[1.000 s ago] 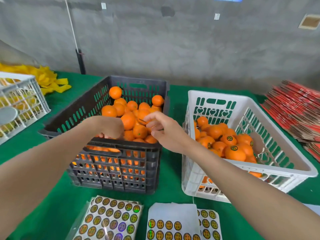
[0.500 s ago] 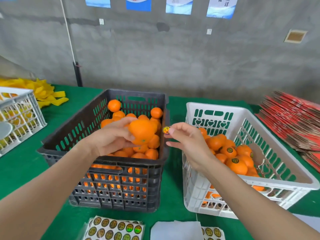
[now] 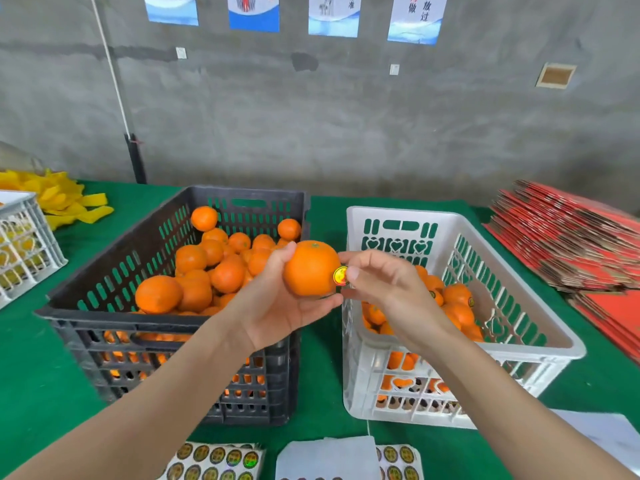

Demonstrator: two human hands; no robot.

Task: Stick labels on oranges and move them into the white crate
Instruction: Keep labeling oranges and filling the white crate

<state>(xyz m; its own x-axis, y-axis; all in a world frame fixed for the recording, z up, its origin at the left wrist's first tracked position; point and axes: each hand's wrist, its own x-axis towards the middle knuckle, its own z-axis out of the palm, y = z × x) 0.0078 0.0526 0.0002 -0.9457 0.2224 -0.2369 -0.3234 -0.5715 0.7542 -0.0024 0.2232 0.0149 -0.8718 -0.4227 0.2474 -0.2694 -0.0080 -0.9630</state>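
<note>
Over the green table (image 3: 31, 358), the right hand (image 3: 388, 289) now presses its pinched label (image 3: 340, 275) onto the orange (image 3: 310, 268) gripped by the left hand (image 3: 277, 306); white crate (image 3: 405, 214) next.

On the table (image 3: 34, 393) two crates stood side by side, the left crate (image 3: 114, 251) and the right crate (image 3: 398, 216), oranges (image 3: 225, 275) in both. Label sheets (image 3: 214, 460) lay before them, a third crate (image 3: 27, 244) far left, stacked cartons (image 3: 571, 244) far right.
</note>
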